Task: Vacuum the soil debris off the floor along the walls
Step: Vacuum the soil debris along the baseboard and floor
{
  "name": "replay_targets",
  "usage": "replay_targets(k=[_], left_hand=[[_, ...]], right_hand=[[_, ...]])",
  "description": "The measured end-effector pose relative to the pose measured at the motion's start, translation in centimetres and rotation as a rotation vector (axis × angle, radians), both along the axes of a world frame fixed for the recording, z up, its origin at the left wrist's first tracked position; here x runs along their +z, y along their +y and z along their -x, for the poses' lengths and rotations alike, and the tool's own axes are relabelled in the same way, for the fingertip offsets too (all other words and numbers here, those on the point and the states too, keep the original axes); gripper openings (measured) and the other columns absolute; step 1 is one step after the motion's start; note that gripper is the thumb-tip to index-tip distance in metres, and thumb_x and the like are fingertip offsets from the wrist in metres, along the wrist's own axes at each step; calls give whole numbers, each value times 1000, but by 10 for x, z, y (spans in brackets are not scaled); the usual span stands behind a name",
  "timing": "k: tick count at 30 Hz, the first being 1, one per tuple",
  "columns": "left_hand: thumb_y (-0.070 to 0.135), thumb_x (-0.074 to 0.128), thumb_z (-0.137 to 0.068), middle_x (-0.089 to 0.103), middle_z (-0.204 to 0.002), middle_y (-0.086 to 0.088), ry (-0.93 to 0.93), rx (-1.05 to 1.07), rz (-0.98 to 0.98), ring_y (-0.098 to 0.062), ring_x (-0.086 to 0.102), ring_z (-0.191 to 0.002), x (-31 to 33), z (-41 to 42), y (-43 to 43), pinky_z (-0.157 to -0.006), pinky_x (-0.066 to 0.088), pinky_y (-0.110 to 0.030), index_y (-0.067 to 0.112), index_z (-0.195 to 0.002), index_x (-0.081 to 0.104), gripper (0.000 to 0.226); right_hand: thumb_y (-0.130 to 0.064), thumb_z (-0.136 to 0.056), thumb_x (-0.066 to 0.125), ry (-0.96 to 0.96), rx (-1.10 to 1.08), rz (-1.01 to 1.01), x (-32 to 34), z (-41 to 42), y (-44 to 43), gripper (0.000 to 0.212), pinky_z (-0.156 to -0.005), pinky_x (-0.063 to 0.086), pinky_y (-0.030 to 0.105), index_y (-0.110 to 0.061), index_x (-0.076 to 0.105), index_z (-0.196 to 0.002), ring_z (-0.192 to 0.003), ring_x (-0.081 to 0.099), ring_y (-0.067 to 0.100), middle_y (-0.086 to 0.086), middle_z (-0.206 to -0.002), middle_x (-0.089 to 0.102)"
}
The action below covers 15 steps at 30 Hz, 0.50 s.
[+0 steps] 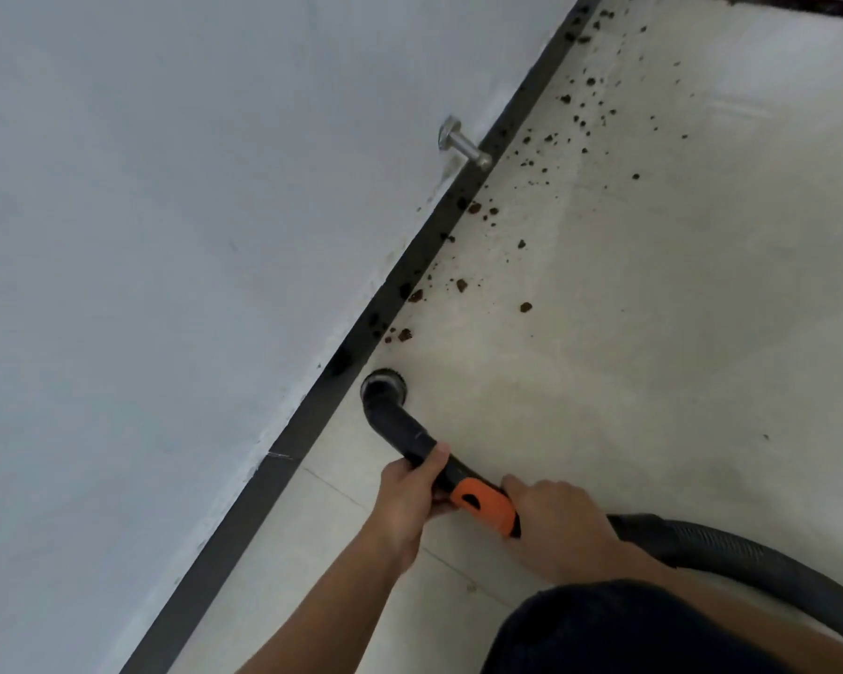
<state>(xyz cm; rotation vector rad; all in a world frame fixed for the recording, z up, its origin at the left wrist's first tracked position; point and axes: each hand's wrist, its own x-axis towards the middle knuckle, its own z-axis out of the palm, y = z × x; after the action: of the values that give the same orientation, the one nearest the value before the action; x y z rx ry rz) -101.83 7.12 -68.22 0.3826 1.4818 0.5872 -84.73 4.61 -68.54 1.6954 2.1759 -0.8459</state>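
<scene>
A pale wall [166,235] lies left of the black skirting [410,279], and a metal door stop [463,143] juts out just above it. Just beside the skirting, the vacuum nozzle [384,384] sits mouth-down on the floor [653,333]. Soil debris [461,284] is scattered along the skirting beyond the nozzle. The left grip [407,503] is curled round the black tube [400,425]. Farther from the skirting, the right grip [556,522] clasps the handle behind the orange collar [485,505], where the hose [731,552] begins.
</scene>
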Motion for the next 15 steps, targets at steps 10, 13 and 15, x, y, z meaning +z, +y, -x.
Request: replay_targets(k=[10,13,15], left_hand=[[24,61,-94,69,-91,-16,18,-10,-75,-24,69,-77,-5,-31,90,-75,59,-39,-6,-116,56,37],[24,62,-93,67,-90,-15,-3,-15,-97,-22,67,-73,-7,-40,120,-73,59,-38,-5,-115,56,37],[25,61,-94,67,-89,-14,0,-20,-81,-22,66,-73,-9,-34,115,-74,58,-38,-4,-115,56,36]], right_hand=[[-35,-88,54,-2,-162,-130,-7,-16,67,25,-65,42,30,-22,49,-108,-79,60,25,-1,-82,52],[-32,-86,55,16,-205,-164,-5,-18,87,24,-62,40,29,-20,50,-105,-69,55,24,-3,-75,48],[-32,-86,55,4,-190,-145,-5,-15,83,25,-63,38,29,-19,48,-105,-73,57,26,-1,-78,51]])
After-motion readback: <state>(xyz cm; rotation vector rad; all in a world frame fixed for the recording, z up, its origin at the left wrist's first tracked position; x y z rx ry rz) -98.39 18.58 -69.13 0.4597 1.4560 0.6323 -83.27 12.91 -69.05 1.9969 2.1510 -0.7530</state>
